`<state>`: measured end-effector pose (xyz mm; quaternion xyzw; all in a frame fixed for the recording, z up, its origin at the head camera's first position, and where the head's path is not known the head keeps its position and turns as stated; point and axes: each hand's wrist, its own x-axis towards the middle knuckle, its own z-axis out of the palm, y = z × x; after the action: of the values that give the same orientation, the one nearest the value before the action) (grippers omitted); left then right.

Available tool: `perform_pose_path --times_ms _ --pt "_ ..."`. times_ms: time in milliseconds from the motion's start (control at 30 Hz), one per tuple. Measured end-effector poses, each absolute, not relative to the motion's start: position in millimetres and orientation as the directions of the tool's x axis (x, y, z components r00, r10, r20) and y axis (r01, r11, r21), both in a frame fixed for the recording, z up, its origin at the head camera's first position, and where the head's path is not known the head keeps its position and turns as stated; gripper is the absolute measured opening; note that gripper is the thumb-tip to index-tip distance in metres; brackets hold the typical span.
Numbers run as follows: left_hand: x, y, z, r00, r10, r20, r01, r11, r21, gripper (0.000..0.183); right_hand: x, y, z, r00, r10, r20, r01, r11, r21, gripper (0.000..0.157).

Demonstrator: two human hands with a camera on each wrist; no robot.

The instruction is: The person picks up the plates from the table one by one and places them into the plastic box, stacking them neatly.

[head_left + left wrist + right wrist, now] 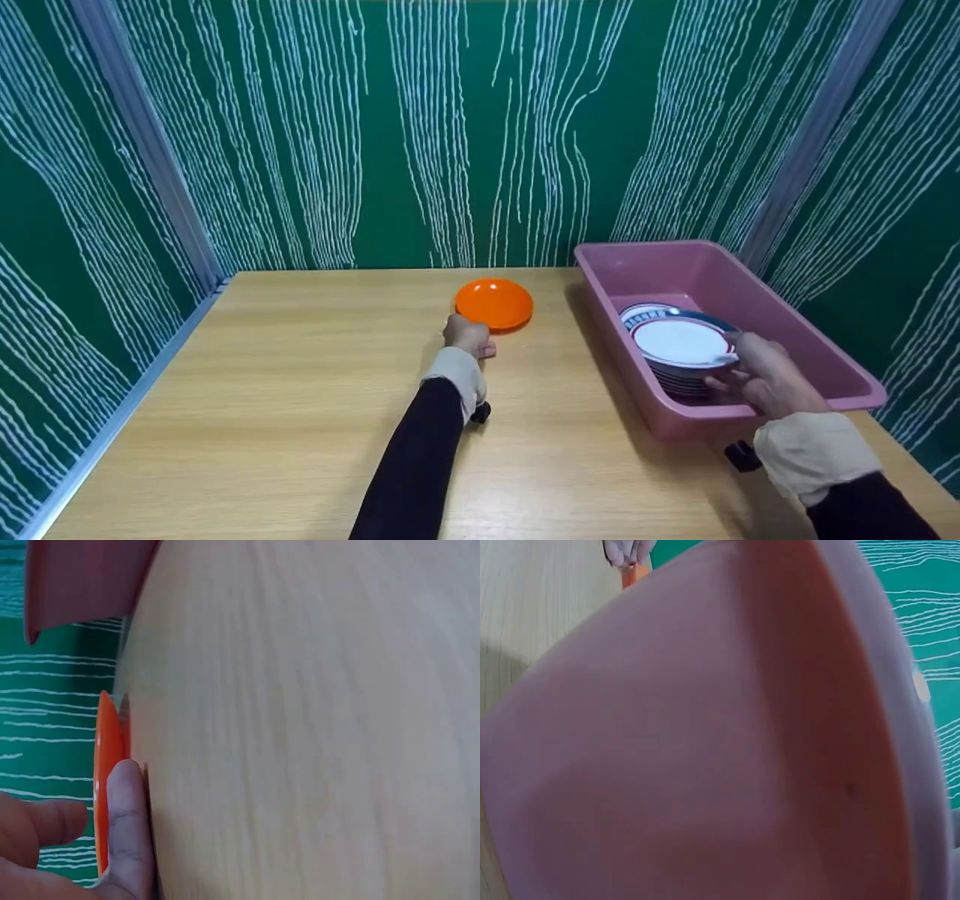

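An orange plate (495,304) lies on the table toward the back. My left hand (466,337) is at its near left edge. Seen from the left wrist, an extended finger (127,810) lies along the orange plate (111,742), while the thumb stands apart from it. Inside the pink tub (622,375), my right hand (772,375) grips the right edge of a white plate (679,342) with a red band, thumb on top and fingers below. Under it are several stacked plates, one with a dark green rim. The tub's wall hides the right hand in the right wrist view.
The tub stands on the right of the wooden table (300,390), its rim (795,319) raised around the plates. Green walls (637,112) with white wavy lines enclose the back and sides, with metal posts (150,127) at the corners.
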<state>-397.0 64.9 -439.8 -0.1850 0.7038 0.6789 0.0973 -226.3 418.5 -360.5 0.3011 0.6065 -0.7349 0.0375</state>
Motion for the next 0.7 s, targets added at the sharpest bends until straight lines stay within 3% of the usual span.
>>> perform_pose_path --times_ms 267,467,700 --pt "-394.0 63.5 -439.8 -0.919 -0.14 -0.368 -0.384 0.113 0.916 0.05 -228.4 414.4 -366.9 -0.811 0.316 -0.492 0.462 -0.169 -0.87 0.051" --pt "-396.8 61.6 -440.7 -0.91 -0.148 -0.387 -0.406 0.134 0.904 0.054 -227.7 412.2 -367.8 -0.799 0.345 -0.493 0.493 -0.095 -0.865 0.072" --pt "-402.2 63.0 -439.8 -0.909 -0.157 -0.386 -0.409 0.165 0.898 0.059 -227.1 413.3 -369.3 -0.804 0.355 -0.477 0.515 0.015 -0.857 0.077"
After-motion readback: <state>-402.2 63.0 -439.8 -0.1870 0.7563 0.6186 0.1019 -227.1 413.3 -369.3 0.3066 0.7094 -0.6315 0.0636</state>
